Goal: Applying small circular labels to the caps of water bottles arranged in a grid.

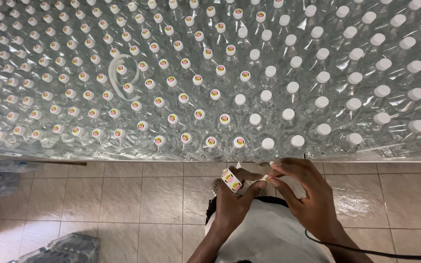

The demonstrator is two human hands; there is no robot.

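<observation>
Most caps (pixel 171 82) on the left wore stickers, the right-hand bottles (pixel 353 78) stayed bare, while the left hand (pixel 232 202) gripped the roll (pixel 231 179) and the right hand's (pixel 308 197) fingers (pixel 275 171) pinched a sticker off it.

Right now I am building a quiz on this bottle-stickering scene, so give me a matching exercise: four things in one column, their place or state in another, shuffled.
Things:
1. roll of round yellow-and-pink stickers
2. right hand
3. clear plastic bottles with stickered caps
4. clear plastic bottles with plain white caps

Place or state:
A. right part of the stack
B. held in the left hand
C. left and middle of the stack
D. fingertips pinching at the roll's loose end

Pairs: 1-B, 2-D, 3-C, 4-A
</observation>
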